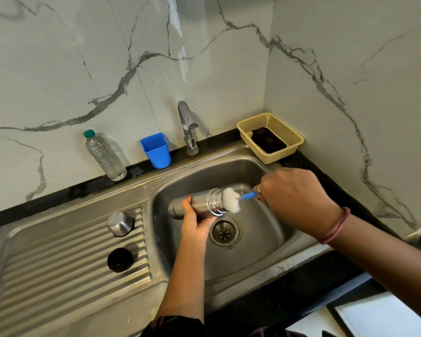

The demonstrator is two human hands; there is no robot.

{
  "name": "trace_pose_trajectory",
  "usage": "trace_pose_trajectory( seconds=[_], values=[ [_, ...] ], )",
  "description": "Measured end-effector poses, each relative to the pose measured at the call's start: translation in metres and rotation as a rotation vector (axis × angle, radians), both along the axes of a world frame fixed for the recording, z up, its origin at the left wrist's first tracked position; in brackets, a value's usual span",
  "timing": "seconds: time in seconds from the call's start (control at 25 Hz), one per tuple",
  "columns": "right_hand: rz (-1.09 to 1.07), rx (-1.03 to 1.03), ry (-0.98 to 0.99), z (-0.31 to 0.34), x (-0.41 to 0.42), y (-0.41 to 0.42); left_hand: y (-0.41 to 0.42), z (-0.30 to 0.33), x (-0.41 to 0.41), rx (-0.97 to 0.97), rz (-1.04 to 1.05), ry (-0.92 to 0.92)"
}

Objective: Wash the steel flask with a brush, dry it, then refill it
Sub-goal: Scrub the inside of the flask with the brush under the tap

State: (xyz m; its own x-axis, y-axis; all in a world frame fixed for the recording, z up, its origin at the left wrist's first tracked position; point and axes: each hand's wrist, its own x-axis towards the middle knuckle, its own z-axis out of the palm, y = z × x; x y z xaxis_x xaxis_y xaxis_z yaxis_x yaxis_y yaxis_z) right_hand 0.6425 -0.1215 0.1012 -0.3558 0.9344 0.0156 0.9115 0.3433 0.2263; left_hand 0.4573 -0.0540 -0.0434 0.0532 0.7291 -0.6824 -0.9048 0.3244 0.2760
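I'm working over the steel sink (265, 251) set in the dark desk (301, 283), so that drips and suds fall toward the drain; on the ribbed drainboard the steel cup (120, 223) and black stopper (120, 259) sit well apart from the splashing, I judge to keep the mouth free. My left hand (195, 221) wraps its grip round the steel flask (195, 206), tipped sideways above the basin, while my right hand (294, 200) has its grip closed on the blue-handled brush (231, 200), white head at the flask's mouth, ready to scrub inside.

Home kitchen, steel sink (272, 242) with ribbed drainboard (66, 271), tap (187, 127), marble-look wall tiles (107, 57)
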Motion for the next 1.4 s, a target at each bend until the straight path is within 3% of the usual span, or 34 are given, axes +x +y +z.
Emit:
trace_pose_trajectory(
  seconds=[0.2,0.48,0.72,0.88,1.08,1.24,1.4],
  values=[
    [0.018,-0.037,0.057,-0.026,-0.019,0.007,-0.002,0.0,0.006,-0.013,-0.011,0.034],
    [-0.07,-0.109,0.073,-0.003,0.001,0.003,0.0,-0.007,0.003,0.01,-0.013,-0.006],
    [-0.111,-0.276,0.154,-0.017,-0.011,0.011,0.001,-0.004,0.003,0.03,-0.006,0.009],
    [-0.088,-0.111,0.015,0.008,-0.001,-0.003,-0.002,-0.004,0.001,0.022,-0.008,0.006],
    [-0.058,0.028,0.001,-0.013,-0.029,0.0,-0.001,-0.009,0.006,0.024,-0.016,0.021],
    [-0.055,-0.073,0.093,-0.001,-0.009,-0.005,-0.004,-0.009,0.005,0.009,-0.039,0.027],
    [-0.1,-0.043,0.073,0.004,-0.005,0.0,-0.006,-0.004,0.009,0.025,-0.034,0.019]
  ],
)
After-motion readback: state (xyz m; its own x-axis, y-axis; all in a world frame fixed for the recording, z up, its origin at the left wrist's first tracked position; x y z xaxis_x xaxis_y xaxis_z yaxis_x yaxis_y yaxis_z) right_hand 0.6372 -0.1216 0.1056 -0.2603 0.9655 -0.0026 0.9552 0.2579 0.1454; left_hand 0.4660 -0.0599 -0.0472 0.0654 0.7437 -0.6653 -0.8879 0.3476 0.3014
